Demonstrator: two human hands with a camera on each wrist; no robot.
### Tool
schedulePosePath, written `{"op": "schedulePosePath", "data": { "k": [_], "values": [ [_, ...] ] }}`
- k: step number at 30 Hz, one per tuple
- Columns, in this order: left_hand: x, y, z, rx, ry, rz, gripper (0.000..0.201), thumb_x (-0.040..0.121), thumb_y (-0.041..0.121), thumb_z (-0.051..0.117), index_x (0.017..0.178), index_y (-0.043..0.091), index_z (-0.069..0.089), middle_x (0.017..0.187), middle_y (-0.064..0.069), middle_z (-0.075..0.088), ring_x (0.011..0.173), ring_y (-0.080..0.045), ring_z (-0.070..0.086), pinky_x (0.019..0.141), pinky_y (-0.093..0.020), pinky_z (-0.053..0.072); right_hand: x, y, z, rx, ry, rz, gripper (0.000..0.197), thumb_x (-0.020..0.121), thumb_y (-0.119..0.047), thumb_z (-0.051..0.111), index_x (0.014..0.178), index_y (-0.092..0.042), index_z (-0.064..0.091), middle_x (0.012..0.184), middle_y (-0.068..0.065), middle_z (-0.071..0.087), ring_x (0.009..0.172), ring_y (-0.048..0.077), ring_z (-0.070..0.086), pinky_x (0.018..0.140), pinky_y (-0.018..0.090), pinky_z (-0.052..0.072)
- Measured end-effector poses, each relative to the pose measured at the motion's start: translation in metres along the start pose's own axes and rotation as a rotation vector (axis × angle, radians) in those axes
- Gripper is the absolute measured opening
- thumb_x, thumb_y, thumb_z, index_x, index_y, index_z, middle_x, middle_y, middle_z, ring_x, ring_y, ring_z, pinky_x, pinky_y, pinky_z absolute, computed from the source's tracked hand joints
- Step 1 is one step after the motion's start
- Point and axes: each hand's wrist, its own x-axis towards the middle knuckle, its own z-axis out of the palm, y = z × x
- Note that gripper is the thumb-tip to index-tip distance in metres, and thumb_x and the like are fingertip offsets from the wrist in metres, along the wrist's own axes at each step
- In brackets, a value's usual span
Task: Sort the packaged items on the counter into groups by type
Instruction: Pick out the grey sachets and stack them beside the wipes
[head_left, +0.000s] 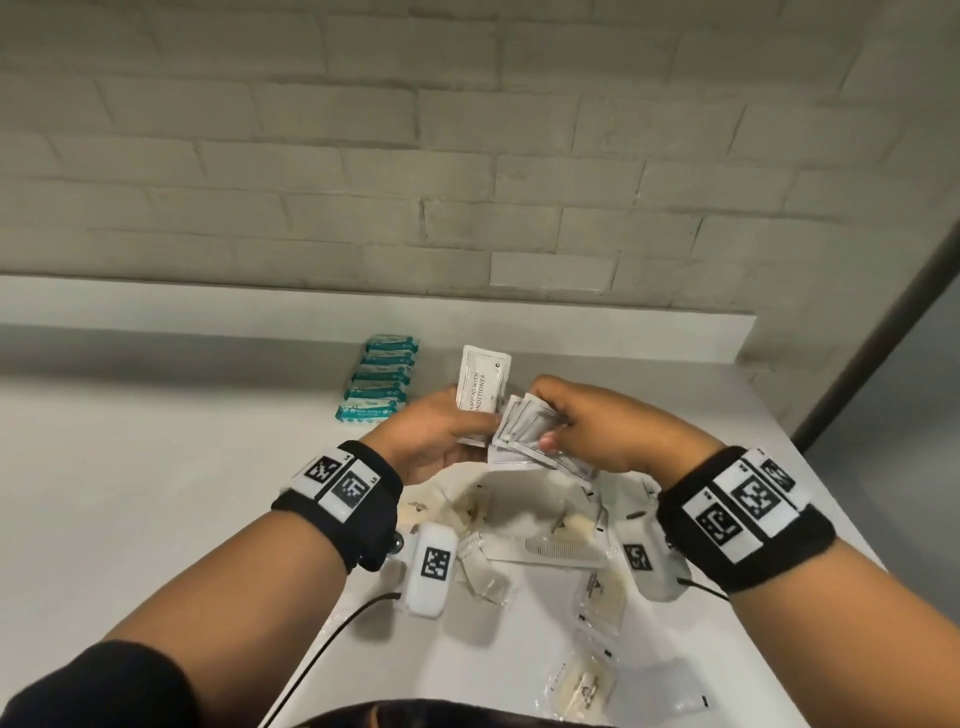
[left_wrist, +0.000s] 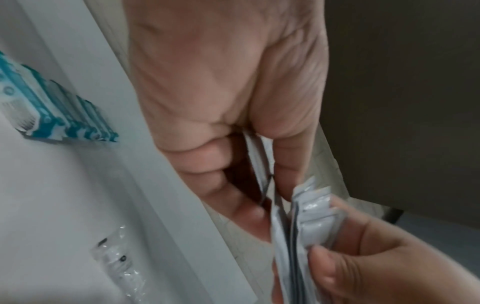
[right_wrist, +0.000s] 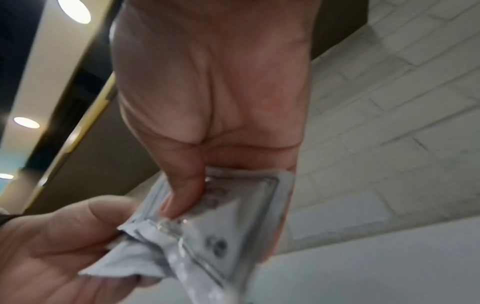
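Note:
My left hand (head_left: 441, 431) pinches a white shampoo-with-conditioner sachet (head_left: 480, 387) upright above the counter, thumb against fingers (left_wrist: 288, 170). My right hand (head_left: 576, 426) grips a fanned stack of the same white sachets (head_left: 524, 436) right beside it; the thumb (right_wrist: 184, 191) presses on the top sachet (right_wrist: 233, 222). The two hands touch at the sachets (left_wrist: 306, 222). A row of several teal-and-white packets (head_left: 382, 382) lies lined up at the back left of the counter, also in the left wrist view (left_wrist: 52, 111).
Below my hands lies a loose heap of clear-wrapped items: a white comb (head_left: 563, 551), cream-coloured pads (head_left: 584, 686) and other small bags (head_left: 480, 571). A clear packet (left_wrist: 119, 265) lies on the white counter (head_left: 156, 467). A brick wall (head_left: 467, 156) rises behind.

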Motion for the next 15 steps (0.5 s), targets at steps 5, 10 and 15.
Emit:
{"op": "schedulePosePath", "data": {
  "k": [5,10,15],
  "values": [
    [-0.002,-0.007,-0.019,-0.054,0.129,-0.085,0.036,0.09,-0.002,0.059,0.125,0.001,0.051,0.101,-0.015,0.069,0.081,-0.024,0.071,0.065,-0.026,0.06,-0.003,0.02,0.0,0.14,0.118,0.122,0.022,0.089,-0.013,0.064,0.109,-0.022,0.06,0.092,-0.004,0.066,0.076,0.012,0.062,0.063,0.03,0.053],
    [-0.004,0.001,-0.018,0.812,0.104,-0.123,0.039,0.079,0.017,0.077,0.112,0.02,0.057,0.075,0.004,0.072,0.066,-0.007,0.066,0.059,-0.022,0.049,-0.006,0.01,-0.023,0.262,0.128,-0.029,0.027,0.086,-0.002,0.064,0.089,-0.029,0.06,0.085,-0.008,0.063,0.078,0.009,0.059,0.068,0.021,0.048],
    [0.007,0.015,-0.005,0.755,0.025,0.053,0.031,0.075,-0.005,0.068,0.096,0.017,0.063,0.08,-0.002,0.067,0.065,-0.014,0.057,0.056,-0.029,0.048,0.007,-0.003,-0.009,0.263,-0.087,-0.076,0.026,0.091,-0.001,0.059,0.113,-0.014,0.059,0.098,-0.002,0.066,0.089,0.011,0.061,0.079,0.022,0.05]
  ]
}}
